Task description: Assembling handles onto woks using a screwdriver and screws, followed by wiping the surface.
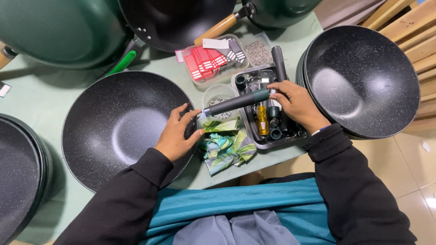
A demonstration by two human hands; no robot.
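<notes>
Under your left hand (176,134) fingers spread on the rim of the speckled black wok (120,127), pale green table (41,90) beneath, dark handle (236,103) slanting from those fingertips up-right, your right hand (295,103) fingers clamped round its teal end, above the metal tray (254,140).

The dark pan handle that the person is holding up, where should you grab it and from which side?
Probably grab the dark pan handle by its teal end, coming from the right, as the right hand does. It lies nearly level, with its metal tip against the rim of the speckled pan, where the left hand steadies things, so the right end stays free.
</notes>
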